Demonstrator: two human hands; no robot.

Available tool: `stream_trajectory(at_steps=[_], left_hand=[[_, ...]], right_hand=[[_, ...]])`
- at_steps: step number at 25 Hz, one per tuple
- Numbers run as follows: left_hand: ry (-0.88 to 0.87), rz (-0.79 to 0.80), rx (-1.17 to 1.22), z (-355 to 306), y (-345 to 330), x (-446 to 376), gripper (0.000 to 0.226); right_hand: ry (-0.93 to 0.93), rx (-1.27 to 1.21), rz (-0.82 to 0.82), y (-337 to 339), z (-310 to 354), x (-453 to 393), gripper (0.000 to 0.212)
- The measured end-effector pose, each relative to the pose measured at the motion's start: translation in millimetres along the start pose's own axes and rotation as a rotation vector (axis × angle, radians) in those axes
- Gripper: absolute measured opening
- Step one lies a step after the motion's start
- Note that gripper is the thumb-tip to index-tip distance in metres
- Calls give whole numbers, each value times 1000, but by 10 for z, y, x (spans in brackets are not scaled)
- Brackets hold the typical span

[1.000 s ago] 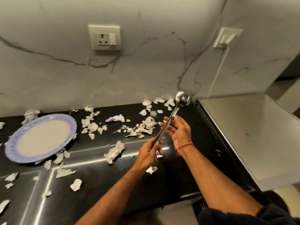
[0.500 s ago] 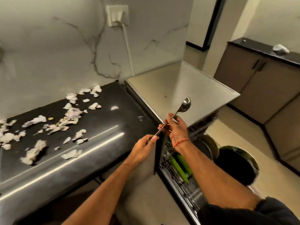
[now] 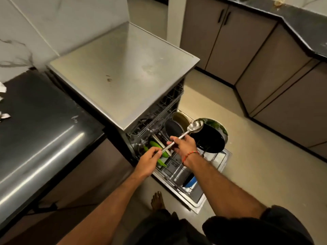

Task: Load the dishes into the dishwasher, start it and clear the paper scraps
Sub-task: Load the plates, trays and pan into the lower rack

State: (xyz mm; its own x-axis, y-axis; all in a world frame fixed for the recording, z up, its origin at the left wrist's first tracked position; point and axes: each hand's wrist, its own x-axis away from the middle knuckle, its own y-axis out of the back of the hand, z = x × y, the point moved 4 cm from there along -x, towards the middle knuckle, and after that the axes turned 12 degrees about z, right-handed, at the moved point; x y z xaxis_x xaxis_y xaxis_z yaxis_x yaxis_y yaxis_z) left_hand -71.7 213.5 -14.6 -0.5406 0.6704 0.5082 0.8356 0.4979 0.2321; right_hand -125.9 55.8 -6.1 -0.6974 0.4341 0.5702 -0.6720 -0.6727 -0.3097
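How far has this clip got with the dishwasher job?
Partly loaded: green plates and dark pans already stand in the pulled-out lower rack. In hand: both the left hand and right hand hold a steel ladle over that rack. Left: placing it, closing and starting the dishwasher, and clearing paper scraps on the counter.

No legible text, label, brand, number or sign anywhere in view. Checked: brushed steel dishwasher top (image 3: 122, 68), grey-brown cabinet doors (image 3: 230, 41), dark stone countertop (image 3: 44, 124). All blank.
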Motion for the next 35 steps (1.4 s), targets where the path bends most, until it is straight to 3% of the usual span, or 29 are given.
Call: stream_trajectory(at_steps=[5, 10, 17, 25, 30, 35], left_hand=[[85, 145, 10, 127, -530, -598, 18], [242, 111, -12, 698, -964, -1166, 22], [405, -37, -76, 1999, -1618, -2451, 17], [513, -62, -125, 3077, -2059, -3679, 22], [563, -28, -122, 3397, -2046, -4032, 28], [619, 15, -103, 3684, -2093, -4146, 30]], right_hand=[[-120, 61, -118, 716, -148, -407, 22], [-281, 90, -181, 1312, -782, -1069, 52], [-392, 244, -97, 2101, -1932, -2360, 26], [-452, 287, -51, 2489, -2661, -3582, 29], [-451, 221, -19, 2551, -2870, -3816, 33], [-479, 371, 44, 2606, -2962, -3872, 38]])
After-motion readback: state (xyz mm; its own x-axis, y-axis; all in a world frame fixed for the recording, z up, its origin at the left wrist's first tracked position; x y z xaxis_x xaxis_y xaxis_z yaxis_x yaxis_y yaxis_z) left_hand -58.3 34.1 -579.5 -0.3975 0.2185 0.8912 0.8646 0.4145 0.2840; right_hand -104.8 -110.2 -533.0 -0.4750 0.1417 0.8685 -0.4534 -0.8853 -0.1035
